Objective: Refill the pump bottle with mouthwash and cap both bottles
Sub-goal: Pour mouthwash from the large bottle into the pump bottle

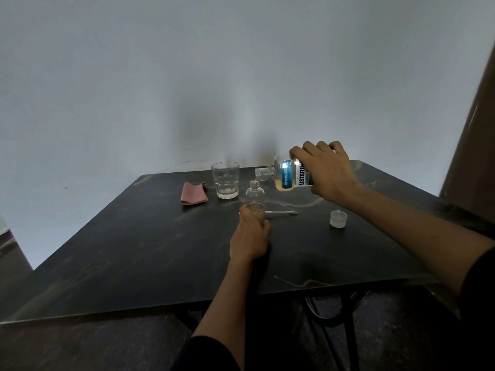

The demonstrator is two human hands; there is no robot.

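A small clear pump bottle (255,195) stands upright and uncapped on the dark table (150,250). My left hand (250,236) grips its lower half, where pale liquid shows. My right hand (325,172) holds the mouthwash bottle (288,175) tipped on its side, its open neck just above the small bottle's mouth. A little yellowish liquid lies in the tipped bottle. The pump head with its thin tube (281,212) lies on the table behind my left hand. A translucent cap (338,218) stands to the right.
An empty drinking glass (225,183) stands behind and left of the small bottle. A folded pink cloth (194,193) lies left of the glass. A pale wall rises behind the table, and a brown panel (474,124) runs up the right edge.
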